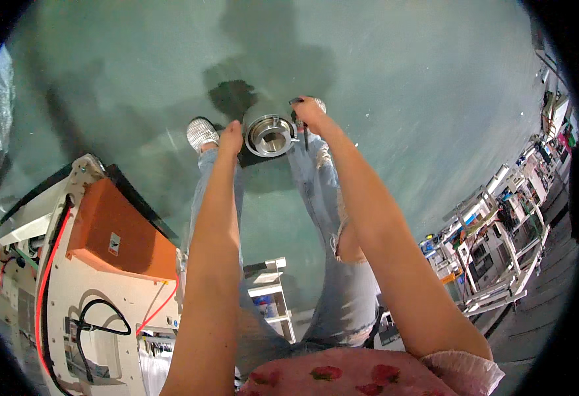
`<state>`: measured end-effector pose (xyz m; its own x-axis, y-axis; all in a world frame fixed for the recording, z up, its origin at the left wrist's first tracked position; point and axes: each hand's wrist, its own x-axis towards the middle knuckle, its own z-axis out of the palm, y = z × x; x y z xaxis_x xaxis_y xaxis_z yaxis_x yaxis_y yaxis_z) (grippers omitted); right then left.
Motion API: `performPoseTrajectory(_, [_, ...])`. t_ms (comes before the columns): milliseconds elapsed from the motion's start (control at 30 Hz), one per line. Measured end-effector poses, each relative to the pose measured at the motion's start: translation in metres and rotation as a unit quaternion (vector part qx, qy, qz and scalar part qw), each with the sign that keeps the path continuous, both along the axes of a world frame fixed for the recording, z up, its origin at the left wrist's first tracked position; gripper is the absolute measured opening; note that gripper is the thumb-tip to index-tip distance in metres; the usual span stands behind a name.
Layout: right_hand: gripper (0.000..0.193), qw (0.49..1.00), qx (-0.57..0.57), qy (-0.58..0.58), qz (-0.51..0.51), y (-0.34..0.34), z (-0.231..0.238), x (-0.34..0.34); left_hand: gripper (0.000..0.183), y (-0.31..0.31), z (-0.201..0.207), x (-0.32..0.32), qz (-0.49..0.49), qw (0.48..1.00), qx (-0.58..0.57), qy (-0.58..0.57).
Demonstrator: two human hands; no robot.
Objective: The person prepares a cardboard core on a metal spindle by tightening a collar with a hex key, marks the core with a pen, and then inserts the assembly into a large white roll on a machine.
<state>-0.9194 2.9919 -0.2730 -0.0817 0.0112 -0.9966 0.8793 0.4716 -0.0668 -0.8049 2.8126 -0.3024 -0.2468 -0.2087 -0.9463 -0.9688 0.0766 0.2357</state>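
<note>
Left hand is at the left side of a shiny metal canister, its back turned up and its fingers mostly hidden; it is too small and too covered in this view for me to tell whether it grips anything. Right hand is on the other side, near the canister's upper right, with the fingers curled closed about a dark bar that pokes out past them.

The canister is between the two hands and between the person's lower legs, its round rim and hollow inside facing the camera, with a short metal stub at its right edge. Both bare forearms reach up to it from the lower edge.

On either side of it are silvery patterned shoes, the left shoe set apart from the left hand and the right shoe partly behind the right hand. Pale blue torn jeans run down toward a pink top with red flowers.

Around them spreads a green floor with a broad shadow across its upper part. At lower left is a cream machine carrying an orange box, a red cable and a looped black cable; at right, white-framed racks hold mixed equipment
</note>
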Motion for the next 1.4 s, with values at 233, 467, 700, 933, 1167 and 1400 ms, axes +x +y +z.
performPoseTrajectory(233, [0.025,0.992,0.021,0.053,0.115,-0.021,-0.06,0.032,0.041,0.0,-0.009,-0.02,0.429,0.851,0.266,-0.143])
performPoseTrajectory(467, [0.025,0.909,0.063,0.148,0.383,0.02,-0.073,0.064,0.044,0.017,0.005,0.005,0.462,0.831,0.292,-0.107])
performPoseTrajectory(700, [0.019,0.938,0.088,0.238,0.235,-0.057,0.131,0.023,0.041,-0.012,0.189,-0.015,0.512,0.804,0.292,0.078])
performPoseTrajectory(933, [0.021,0.929,-0.055,0.297,0.214,-0.062,0.392,-0.013,0.041,-0.004,0.435,-0.034,0.472,0.834,0.227,0.176])
performPoseTrajectory(1167, [0.014,0.887,-0.15,0.369,0.233,-0.046,0.531,-0.019,0.048,0.02,0.577,-0.014,0.44,0.814,0.173,0.337])
performPoseTrajectory(1400, [0.011,0.591,-0.355,0.668,0.281,-0.047,0.613,-0.022,0.058,-0.015,0.592,-0.05,0.436,0.767,0.336,0.33])
